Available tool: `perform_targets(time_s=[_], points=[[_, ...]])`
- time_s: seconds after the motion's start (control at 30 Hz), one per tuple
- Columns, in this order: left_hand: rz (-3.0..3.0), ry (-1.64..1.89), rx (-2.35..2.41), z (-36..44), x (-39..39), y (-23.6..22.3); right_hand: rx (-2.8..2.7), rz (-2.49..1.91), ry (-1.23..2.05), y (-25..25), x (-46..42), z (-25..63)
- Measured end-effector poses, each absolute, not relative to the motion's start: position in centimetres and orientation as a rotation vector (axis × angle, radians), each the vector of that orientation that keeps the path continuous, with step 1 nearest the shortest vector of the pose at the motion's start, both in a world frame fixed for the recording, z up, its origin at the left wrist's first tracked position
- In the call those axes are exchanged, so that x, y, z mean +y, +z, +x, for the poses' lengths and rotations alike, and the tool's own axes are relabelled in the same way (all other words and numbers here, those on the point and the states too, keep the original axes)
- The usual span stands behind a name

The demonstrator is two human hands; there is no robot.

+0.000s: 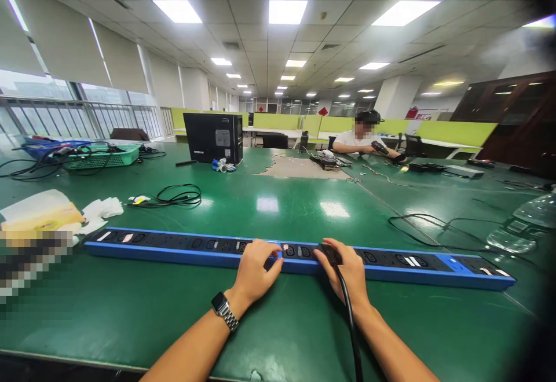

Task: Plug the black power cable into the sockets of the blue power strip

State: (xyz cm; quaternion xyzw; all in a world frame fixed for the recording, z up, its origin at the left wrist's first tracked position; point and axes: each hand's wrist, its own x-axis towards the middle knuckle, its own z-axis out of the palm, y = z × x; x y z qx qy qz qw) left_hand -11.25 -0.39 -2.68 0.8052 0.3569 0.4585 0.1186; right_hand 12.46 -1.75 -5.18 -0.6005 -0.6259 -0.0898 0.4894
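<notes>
A long blue-and-black power strip [191, 249] with many sockets lies across the green table in front of me. My left hand [256, 269], with a watch on its wrist, grips the strip near its middle, fingers over the far edge and thumb at the near side. To the right, my right hand [350, 272] is closed around a black power plug [328, 253] at the strip's sockets. Whether the plug is seated in a socket is hidden by the fingers. Its thick black cable [353, 324] runs down toward me between my forearms.
Coiled black cable [178, 197] and crumpled tissue [102, 208] lie at left, with a green basket [104, 157] of cables behind. A black computer case [212, 138] stands farther back. At right is a plastic bottle [521, 226]. Another person [358, 139] sits across the table.
</notes>
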Motion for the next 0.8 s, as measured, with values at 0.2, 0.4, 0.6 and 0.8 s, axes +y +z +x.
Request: perform_targets(time_s=[0.2,0.4,0.6,0.8], points=[[2.377,1.322,1.006,-11.24,-0.51,-2.36,-1.413,-1.409,-0.236,-5.09,-1.74,12.12],[2.374,1.311,0.987,-11.31,-0.67,-2.32,-1.490,-1.629,-0.292,-4.77,-1.95,12.17],[2.375,1.288,0.976,-11.27,-0.59,-2.49,-1.469,-1.434,-0.244,-4.91,-1.73,11.78],[2.395,1.246,0.978,-11.30,-0.61,-2.54,-1.499,-1.513,-0.274,-4.90,-1.76,11.98]])
